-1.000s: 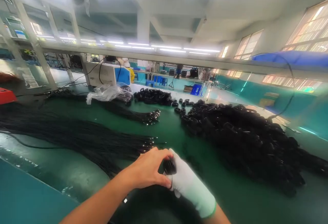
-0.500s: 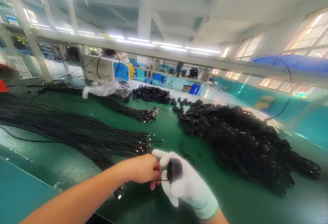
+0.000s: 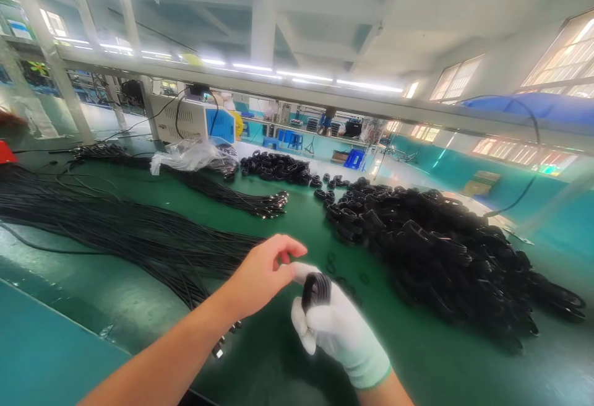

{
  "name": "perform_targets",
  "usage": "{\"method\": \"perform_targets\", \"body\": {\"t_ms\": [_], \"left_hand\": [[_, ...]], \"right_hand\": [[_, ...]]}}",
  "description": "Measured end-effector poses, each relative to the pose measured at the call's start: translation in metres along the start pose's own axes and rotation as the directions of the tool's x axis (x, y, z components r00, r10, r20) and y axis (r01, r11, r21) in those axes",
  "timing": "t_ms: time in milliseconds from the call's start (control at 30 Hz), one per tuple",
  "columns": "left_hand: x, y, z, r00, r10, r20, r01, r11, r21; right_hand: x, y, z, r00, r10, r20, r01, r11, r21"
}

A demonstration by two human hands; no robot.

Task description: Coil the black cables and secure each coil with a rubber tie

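Observation:
My right hand point(image 3: 338, 325), in a white glove, grips a small coil of black cable point(image 3: 318, 287) upright between thumb and fingers. My bare left hand point(image 3: 264, 276) is just left of it, above the ends of the loose cables. Its thumb and forefinger are apart with nothing seen between them, and the thumb tip lies close to the gloved fingertips; whether they touch I cannot tell. Beneath my left arm runs a thick bundle of straight black cables point(image 3: 125, 226). Some metal plugs point(image 3: 218, 351) show below my left wrist.
A large heap of coiled black cables point(image 3: 431, 251) covers the right of the green table point(image 3: 260, 369). Behind lie a second cable bundle point(image 3: 232, 197), a smaller coil pile point(image 3: 273, 168), clear plastic point(image 3: 190, 157) and a white-and-blue machine point(image 3: 185, 121). A metal rail point(image 3: 278, 98) spans the back.
My left hand has moved up and away from the cable strand at the coil, and its fingers have spread. My right hand still holds the coil, now turned slightly.

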State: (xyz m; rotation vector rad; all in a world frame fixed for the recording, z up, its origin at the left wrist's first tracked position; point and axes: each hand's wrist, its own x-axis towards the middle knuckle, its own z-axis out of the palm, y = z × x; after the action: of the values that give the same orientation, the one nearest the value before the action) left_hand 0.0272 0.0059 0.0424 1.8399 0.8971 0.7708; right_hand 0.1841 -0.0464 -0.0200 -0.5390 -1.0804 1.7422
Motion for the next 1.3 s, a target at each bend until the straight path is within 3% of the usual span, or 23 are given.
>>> {"method": "perform_targets", "body": {"t_ms": [67, 133, 267, 333, 533, 633, 700, 800, 833, 900, 1000, 1100, 1167, 1233, 1300], "left_hand": [[0.000, 0.005, 0.002, 0.990, 0.118, 0.082, -0.132, 0.970, 0.202], [0.001, 0.007, 0.005, 0.974, 0.179, 0.141, -0.214, 0.933, 0.290], [0.006, 0.000, 0.011, 0.989, 0.150, 0.003, -0.144, 0.942, 0.303], [0.008, -0.006, 0.011, 0.991, 0.129, -0.037, -0.114, 0.955, 0.272], [0.012, -0.019, 0.008, 0.994, 0.070, -0.083, -0.055, 0.984, 0.170], [0.014, -0.021, 0.002, 0.996, 0.006, -0.089, 0.015, 0.972, 0.234], [0.014, -0.021, -0.007, 1.000, -0.022, 0.012, 0.019, 0.980, 0.199], [0.016, -0.020, -0.020, 0.960, -0.035, 0.279, 0.047, 0.998, -0.033], [0.016, -0.020, -0.022, 0.946, -0.042, 0.321, 0.071, 0.994, -0.081], [0.019, -0.023, -0.022, 0.952, -0.081, 0.296, 0.097, 0.994, -0.040], [0.020, -0.026, -0.014, 0.987, -0.105, 0.122, 0.085, 0.984, 0.159], [0.014, -0.024, -0.008, 0.995, -0.099, -0.012, 0.100, 0.986, 0.131], [0.006, -0.022, -0.004, 0.985, -0.170, 0.002, 0.170, 0.985, 0.005], [-0.003, -0.024, 0.000, 0.966, -0.240, 0.092, 0.250, 0.960, -0.126], [-0.010, -0.029, 0.005, 0.959, -0.245, 0.143, 0.273, 0.934, -0.232]], "right_hand": [[0.001, 0.004, -0.003, 0.996, 0.068, 0.062, -0.068, 0.998, 0.004], [0.002, 0.009, -0.008, 0.991, 0.081, 0.111, -0.089, 0.994, 0.069], [0.006, 0.014, -0.013, 0.973, 0.157, 0.170, -0.198, 0.945, 0.261], [0.007, 0.012, -0.010, 0.971, 0.195, 0.140, -0.229, 0.924, 0.307], [0.007, 0.007, 0.003, 0.992, 0.087, 0.091, -0.110, 0.947, 0.301], [0.010, 0.010, 0.003, 0.996, 0.050, -0.071, -0.029, 0.962, 0.270], [0.012, 0.012, 0.003, 0.988, 0.082, -0.131, -0.041, 0.955, 0.293], [0.014, 0.013, 0.002, 0.964, 0.258, -0.071, -0.211, 0.895, 0.393], [0.014, 0.013, 0.002, 0.955, 0.288, -0.066, -0.242, 0.892, 0.382], [0.016, 0.012, 0.001, 0.963, 0.232, -0.137, -0.196, 0.952, 0.236], [0.016, 0.010, -0.003, 0.961, 0.075, -0.265, -0.104, 0.990, -0.097], [0.015, 0.008, -0.006, 0.957, 0.078, -0.279, -0.125, 0.980, -0.155], [0.013, 0.006, -0.005, 0.967, 0.078, -0.241, -0.104, 0.990, -0.099], [0.012, 0.005, -0.003, 0.977, 0.080, -0.198, -0.098, 0.992, -0.083], [0.011, 0.005, 0.000, 0.980, 0.092, -0.174, -0.111, 0.988, -0.103]]}}
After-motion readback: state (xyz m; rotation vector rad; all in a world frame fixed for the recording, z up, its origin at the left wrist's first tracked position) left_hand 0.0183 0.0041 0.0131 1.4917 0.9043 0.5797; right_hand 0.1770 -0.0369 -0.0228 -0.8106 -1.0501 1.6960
